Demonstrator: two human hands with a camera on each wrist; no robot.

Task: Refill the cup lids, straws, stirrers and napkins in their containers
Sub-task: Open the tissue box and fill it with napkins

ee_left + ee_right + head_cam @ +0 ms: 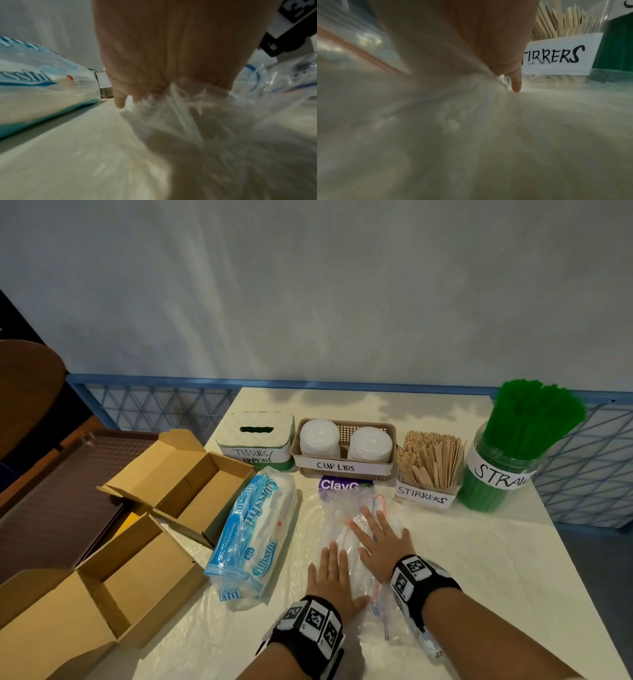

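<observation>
Both hands lie flat on a heap of empty clear plastic bags (346,518) in the middle of the white table. My left hand (330,571) presses the near part with straight fingers. My right hand (378,537) presses farther back, fingers spread. At the back stand the tissue box (257,436), the cup lid basket (344,465) with two lid stacks, the stirrer holder (428,467) full of wooden sticks, and the straw jar (503,463) packed with green straws. A blue-and-white napkin pack (255,535) lies left of the bags.
Two open cardboard boxes (181,481) (102,594) sit at the table's left edge beside a brown tray (68,494). A purple package (342,485) peeks from under the bags. The table's right front part (496,577) shows bare white cover.
</observation>
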